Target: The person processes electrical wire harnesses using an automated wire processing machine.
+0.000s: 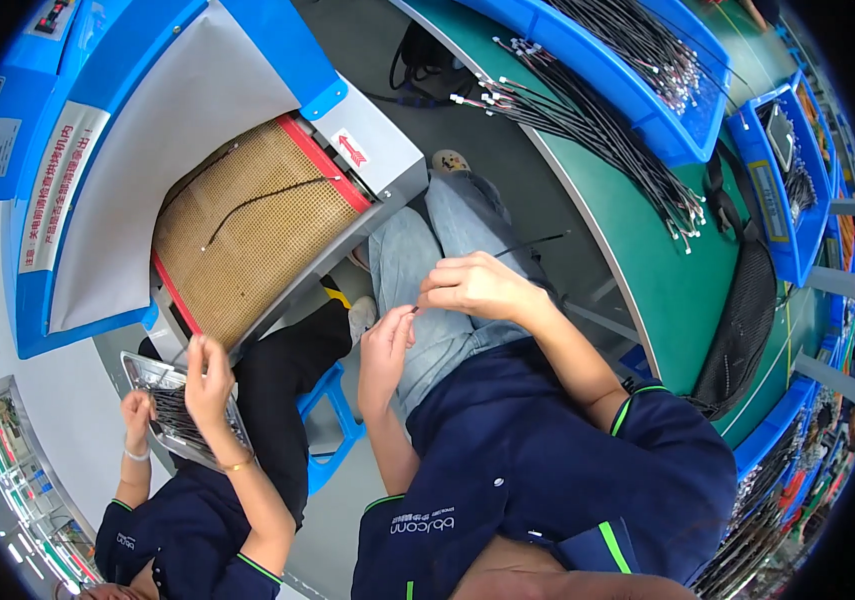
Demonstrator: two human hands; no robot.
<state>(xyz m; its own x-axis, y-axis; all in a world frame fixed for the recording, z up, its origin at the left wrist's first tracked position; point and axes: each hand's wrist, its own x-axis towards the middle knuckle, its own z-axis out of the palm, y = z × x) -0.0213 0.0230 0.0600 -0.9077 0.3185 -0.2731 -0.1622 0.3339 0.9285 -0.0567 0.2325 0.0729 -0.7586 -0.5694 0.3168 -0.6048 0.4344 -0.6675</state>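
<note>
Hands [477, 287] pinch black cable [532, 243] in open air (table [647, 275] edge rightward).

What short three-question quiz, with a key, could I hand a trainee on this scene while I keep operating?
1. What do the bare left hand and bare right hand at picture centre hold?
2. True or false: nothing lies on the brown mesh conveyor belt.
3. Fill in: the shiny silver tray at left holds many thin ____.

Key:
1. A thin black cable.
2. False; a curved dark cable lies there.
3. Dark cables.
</note>
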